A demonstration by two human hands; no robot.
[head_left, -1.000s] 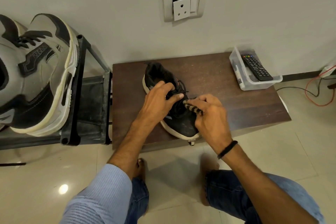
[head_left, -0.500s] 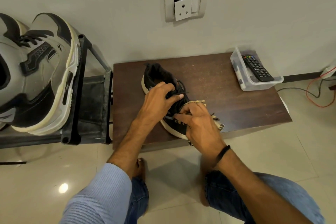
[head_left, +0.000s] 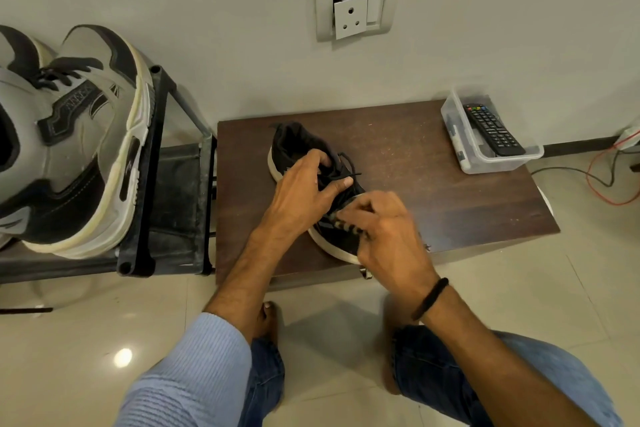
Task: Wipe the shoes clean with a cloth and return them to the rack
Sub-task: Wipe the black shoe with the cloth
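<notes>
A black shoe with a white sole lies on the low brown table, toe toward me. My left hand grips its middle at the laces. My right hand presses a striped cloth against the toe part; most of the cloth is hidden under the fingers. On the black shoe rack at the left stands a pair of grey and black sneakers.
A clear plastic box with a black remote in it sits on the table's far right corner. A wall socket is above the table. Red and black wires lie on the tiled floor at right. My knees are below.
My right hand has gone down the shoe's toe side with the cloth and come back up onto the toe. The left hand has kept its hold on the shoe.
</notes>
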